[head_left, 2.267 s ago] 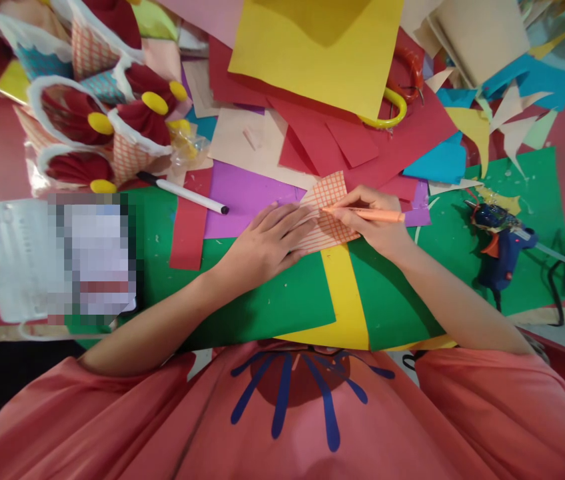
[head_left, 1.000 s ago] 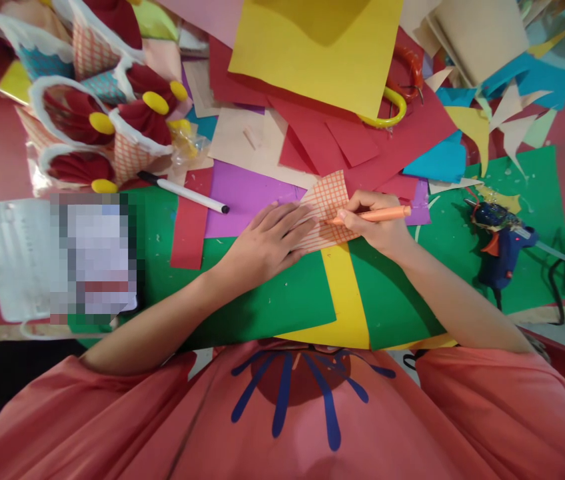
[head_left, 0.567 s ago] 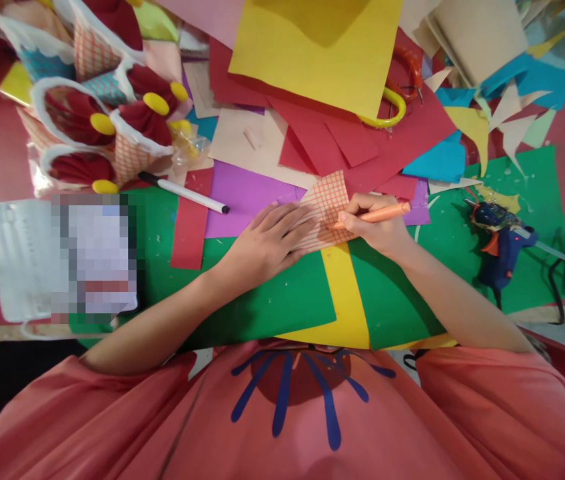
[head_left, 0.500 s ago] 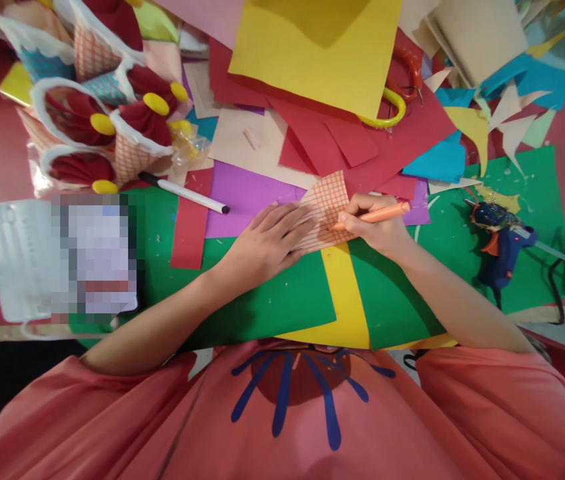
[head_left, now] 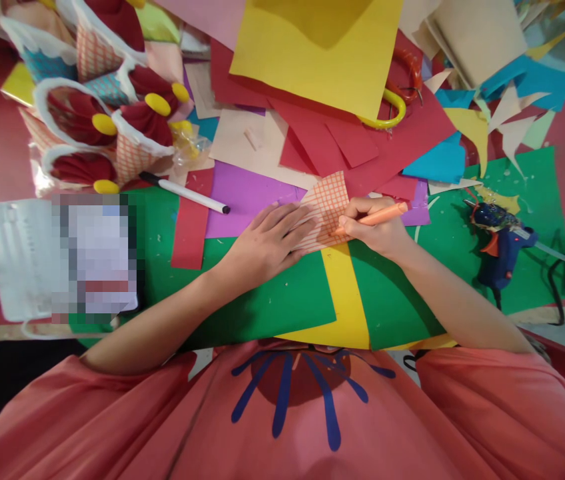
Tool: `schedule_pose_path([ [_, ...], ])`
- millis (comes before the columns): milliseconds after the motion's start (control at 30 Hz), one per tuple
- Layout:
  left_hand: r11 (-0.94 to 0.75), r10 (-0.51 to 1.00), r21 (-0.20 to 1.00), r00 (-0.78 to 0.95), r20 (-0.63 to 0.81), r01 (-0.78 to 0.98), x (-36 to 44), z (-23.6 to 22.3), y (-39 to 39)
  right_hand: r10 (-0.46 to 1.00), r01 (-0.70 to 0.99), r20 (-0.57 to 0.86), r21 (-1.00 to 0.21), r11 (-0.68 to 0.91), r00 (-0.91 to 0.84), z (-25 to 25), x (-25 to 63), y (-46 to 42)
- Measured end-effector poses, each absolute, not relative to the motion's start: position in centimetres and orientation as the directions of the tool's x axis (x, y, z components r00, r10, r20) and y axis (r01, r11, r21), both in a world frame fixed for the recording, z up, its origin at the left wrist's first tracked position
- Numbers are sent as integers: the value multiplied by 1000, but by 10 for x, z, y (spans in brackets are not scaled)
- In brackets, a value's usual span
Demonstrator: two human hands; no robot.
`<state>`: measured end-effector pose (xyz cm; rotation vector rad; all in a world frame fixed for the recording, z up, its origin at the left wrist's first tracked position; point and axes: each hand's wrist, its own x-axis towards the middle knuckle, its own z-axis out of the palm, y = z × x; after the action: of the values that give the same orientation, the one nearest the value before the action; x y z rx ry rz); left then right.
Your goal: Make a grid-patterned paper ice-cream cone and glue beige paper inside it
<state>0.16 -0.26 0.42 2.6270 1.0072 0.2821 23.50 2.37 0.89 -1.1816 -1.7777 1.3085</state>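
My left hand (head_left: pixel 267 240) lies flat, fingers stretched, over the left part of a cream paper piece (head_left: pixel 331 197) marked with orange lines. The lines cross into a grid on its upper right part; near my fingers they run mostly one way. In my right hand (head_left: pixel 380 227) is an orange marker (head_left: pixel 385 214), pinched between thumb and fingers, its tip on or very near the paper's lower right part. Part of the paper is hidden under my left hand. Beneath it lie purple paper (head_left: pixel 242 200) and green sheets (head_left: pixel 262 293).
A white marker (head_left: pixel 192 196) lies to the left, near several paper cones (head_left: pixel 137 157) with white rims. A blue glue gun (head_left: pixel 500 250) rests at the right. Scissors with yellow and orange handles (head_left: pixel 393 110) are partly under a yellow sheet (head_left: pixel 312 60). A blurred-out device (head_left: pixel 97 257) sits left.
The orange marker's tip has shifted slightly left and down on the paper, and my right hand has moved a little with it. My left hand stays in place.
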Motion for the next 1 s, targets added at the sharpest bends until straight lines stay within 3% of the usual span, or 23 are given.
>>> schedule_pose_path([
  [600,-757,645,245,752,133,606,2,5,-2,902,291,-19,-949,119,-432,15,233,24],
  [867,-750,647,278,753,120,600,1,4,-2,896,296,-34,-949,110,-442,15,233,23],
  [1000,-732,658,306,748,89,609,0,3,-2,918,212,-59,-977,27,-391,13,235,24],
])
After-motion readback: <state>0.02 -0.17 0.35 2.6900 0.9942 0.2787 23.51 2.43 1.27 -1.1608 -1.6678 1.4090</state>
